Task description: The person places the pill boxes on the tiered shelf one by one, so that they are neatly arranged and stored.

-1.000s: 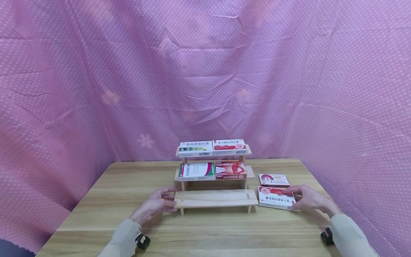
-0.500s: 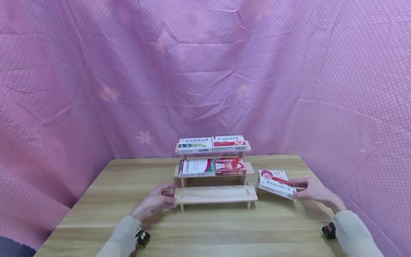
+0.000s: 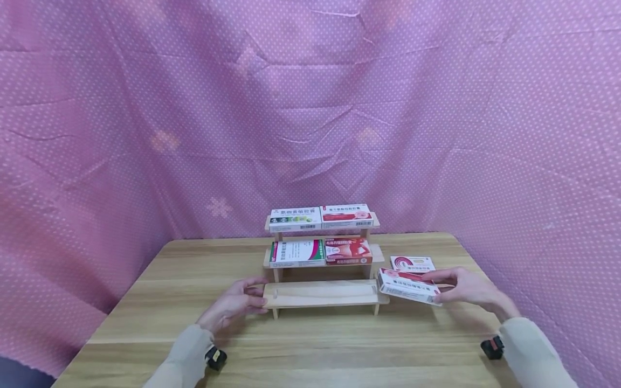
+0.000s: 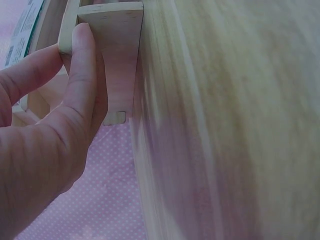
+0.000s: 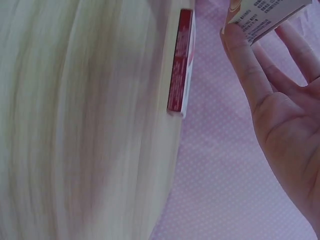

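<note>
My right hand (image 3: 468, 291) pinches the right end of a white and red medicine box (image 3: 407, 287) between thumb and fingers. The box is raised and slightly tilted, its left end at the right end of the stand's lowest step. In the right wrist view only a printed end of that medicine box (image 5: 270, 17) shows. My left hand (image 3: 237, 302) grips the left end of the lowest step of a three-tier wooden display stand (image 3: 320, 295). In the left wrist view, thumb and finger pinch the end of the stand (image 4: 112, 32).
The top tier bears a white-green medicine box (image 3: 295, 218) and a white-red one (image 3: 345, 215). On the middle tier lie a green-purple-white box (image 3: 297, 253) and a red box (image 3: 347, 250). Another white-red box (image 3: 412, 263) lies on the table (image 3: 310, 350). A pink curtain (image 3: 310, 134) hangs behind.
My right hand has lifted the white and red medicine box off the table and carried it left to the lowest step. My left hand stays at the stand. The view has tipped slightly.
</note>
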{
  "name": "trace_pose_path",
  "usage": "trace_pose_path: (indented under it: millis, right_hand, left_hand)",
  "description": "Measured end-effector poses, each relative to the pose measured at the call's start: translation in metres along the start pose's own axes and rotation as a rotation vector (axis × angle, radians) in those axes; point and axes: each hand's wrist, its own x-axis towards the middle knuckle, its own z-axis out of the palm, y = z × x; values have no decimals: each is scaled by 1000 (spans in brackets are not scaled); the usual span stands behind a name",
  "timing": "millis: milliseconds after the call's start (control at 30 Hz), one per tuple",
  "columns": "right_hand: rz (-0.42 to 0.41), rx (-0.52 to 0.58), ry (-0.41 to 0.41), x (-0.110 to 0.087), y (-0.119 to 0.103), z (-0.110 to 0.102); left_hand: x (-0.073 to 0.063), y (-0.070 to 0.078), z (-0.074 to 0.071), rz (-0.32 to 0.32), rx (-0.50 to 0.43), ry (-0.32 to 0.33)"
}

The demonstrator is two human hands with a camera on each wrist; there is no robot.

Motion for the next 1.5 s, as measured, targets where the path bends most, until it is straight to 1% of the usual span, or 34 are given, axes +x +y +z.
trace_pose_path:
  millis: [133,367,567,767,933,1167,1333,1400,1500]
  right_hand:
    - [-12,33,-32,5,-3,7]
    - [-15,66,-9,11,-13,19]
    - [-47,119,-25,17,-21,31]
    - [-34,112,-28,24,-34,44]
    - [-82,120,-42,30,-42,54]
    - [-104,83,-12,39,-48,69]
    - [-108,92,10,45,-52,78]
    - [-111,118,10,48,-53,82]
    - [-120,116,10,52,-55,86]
  left_hand:
    - [0,0,1,-1,0,9]
    - [1,0,0,3,-2,7]
    - [1,0,0,-2,2,6]
    - [1,1,0,3,7,-5]
    - [0,1,0,2,7,-4]
    - [0,-1,-1,0,-14,-16]
    - [0,0,-1,4,-10,-12]
    - [0,0,-1,5,-7,-11]
    - [-1,1,0,5,-6,-9]
